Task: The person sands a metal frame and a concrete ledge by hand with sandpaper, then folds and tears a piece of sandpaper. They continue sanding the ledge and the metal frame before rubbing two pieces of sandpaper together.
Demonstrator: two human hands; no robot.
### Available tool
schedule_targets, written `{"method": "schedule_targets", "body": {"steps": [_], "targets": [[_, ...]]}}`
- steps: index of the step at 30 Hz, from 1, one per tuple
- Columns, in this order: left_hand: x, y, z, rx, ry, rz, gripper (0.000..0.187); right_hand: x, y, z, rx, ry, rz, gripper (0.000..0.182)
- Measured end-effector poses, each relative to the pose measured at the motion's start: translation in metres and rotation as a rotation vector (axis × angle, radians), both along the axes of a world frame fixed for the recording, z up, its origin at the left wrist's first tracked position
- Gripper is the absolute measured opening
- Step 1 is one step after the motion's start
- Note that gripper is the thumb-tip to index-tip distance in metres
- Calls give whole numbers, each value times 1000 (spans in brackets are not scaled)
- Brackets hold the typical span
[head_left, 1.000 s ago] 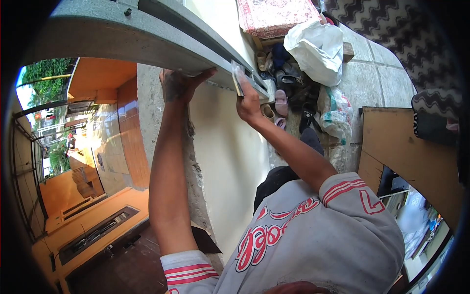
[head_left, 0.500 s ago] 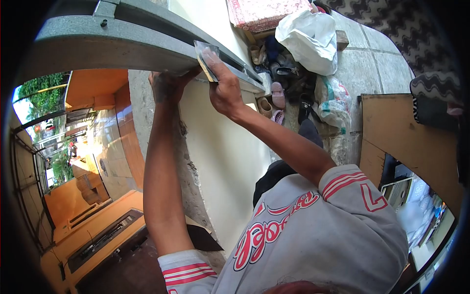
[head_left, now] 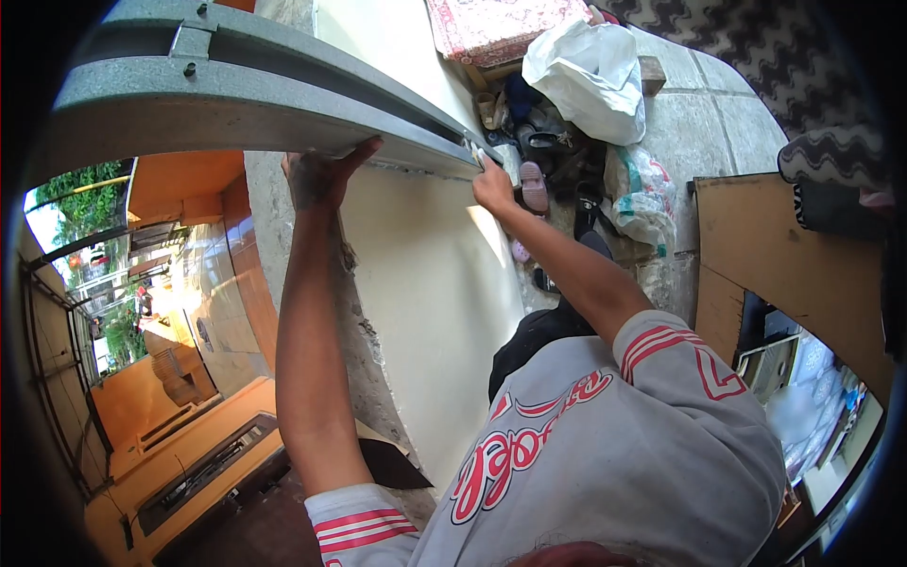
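Observation:
A long grey metal beam (head_left: 255, 99) with a channel along it runs across the top of the wall. Against its lower edge rests my left hand (head_left: 319, 178), thumb stretched out along the metal and the other fingers partly hidden; it appears to hold the beam. Farther along, at the beam's narrow far end, my right hand (head_left: 493, 186) is closed on a thin flat piece (head_left: 476, 151) with a pale edge. Most of that piece is hidden by the fingers and the beam. Below both hands stands a cream wall panel (head_left: 425, 255).
A rough concrete edge (head_left: 364, 321) borders the panel on the left. Beyond the right hand lie several shoes (head_left: 535, 186), a white plastic bag (head_left: 590, 80) and a patterned rug (head_left: 501, 28). A brown wooden board (head_left: 784, 246) stands at the right.
My right hand has moved right and slightly down along the beam with the flat piece, toward the far end. My left hand stays at the beam, its thumb now more visible. The view has shifted slightly.

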State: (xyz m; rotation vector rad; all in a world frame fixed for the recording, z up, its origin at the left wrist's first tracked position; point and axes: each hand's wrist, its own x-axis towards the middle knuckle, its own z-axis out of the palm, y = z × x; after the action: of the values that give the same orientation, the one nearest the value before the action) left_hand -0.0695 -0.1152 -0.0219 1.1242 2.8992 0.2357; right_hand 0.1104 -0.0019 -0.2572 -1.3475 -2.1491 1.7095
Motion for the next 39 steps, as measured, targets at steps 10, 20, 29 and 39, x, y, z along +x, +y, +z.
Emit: {"method": "schedule_targets", "body": {"steps": [10, 20, 29, 39], "targets": [[21, 9, 18, 203, -98, -29, 84, -18, -44, 125, 350, 856, -115, 70], [9, 2, 5, -32, 30, 22, 98, 38, -28, -16, -150, 25, -133, 48], [8, 0, 2, 99, 9, -32, 102, -13, -28, 113, 250, 616, -129, 64], [13, 3, 9, 67, 61, -37, 103, 23, 0, -30, -253, 145, -194, 52]]}}
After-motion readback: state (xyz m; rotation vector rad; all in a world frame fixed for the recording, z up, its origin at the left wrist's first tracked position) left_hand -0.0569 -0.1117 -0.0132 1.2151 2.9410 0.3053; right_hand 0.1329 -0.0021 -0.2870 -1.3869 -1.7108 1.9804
